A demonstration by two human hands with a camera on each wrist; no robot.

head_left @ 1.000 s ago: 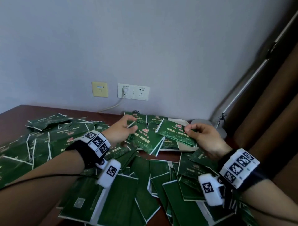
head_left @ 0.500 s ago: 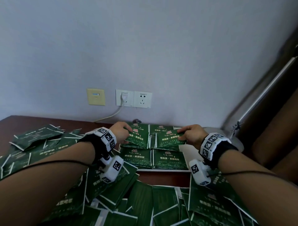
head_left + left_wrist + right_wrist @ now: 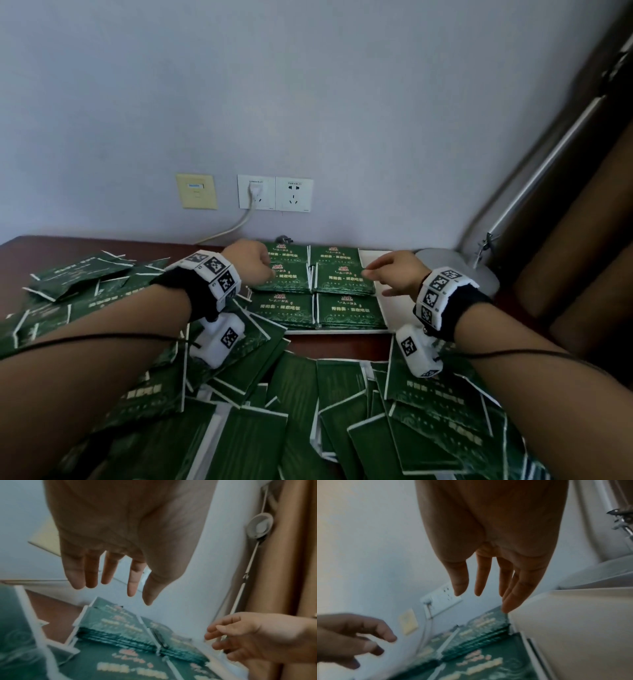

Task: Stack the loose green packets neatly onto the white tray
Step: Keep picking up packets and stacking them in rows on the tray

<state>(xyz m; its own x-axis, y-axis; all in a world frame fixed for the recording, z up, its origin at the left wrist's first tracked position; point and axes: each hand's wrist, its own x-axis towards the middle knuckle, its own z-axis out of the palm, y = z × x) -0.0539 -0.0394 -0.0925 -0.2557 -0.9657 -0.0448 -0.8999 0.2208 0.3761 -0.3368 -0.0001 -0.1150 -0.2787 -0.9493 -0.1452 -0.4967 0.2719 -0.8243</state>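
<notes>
The stacks [image 3: 317, 291] of green packets lie in two columns on the left part of the tray [image 3: 382, 301], which sits at the back of the tabletop [image 3: 337, 346] near the wall. A second ago each hand carried a packet toward the tray; half a second ago both were setting those packets on the middle stacks. Now both are empty. The left hand [image 3: 251, 265] hovers over the left middle stack with loosely hanging fingers [image 3: 133, 582], and the right hand [image 3: 394, 272] hovers at the right edge of the stacks with its fingers [image 3: 479, 577] spread and relaxed, touching nothing as far as the wrist views show.

So one more pair of packets appears to be placed, and they look square with those beneath. The task seems far from done: loose packets [image 3: 260, 411] cover the near tabletop, and more [image 3: 75, 277] lie at the left. The bare right strip of the tray leaves room for another column.
</notes>
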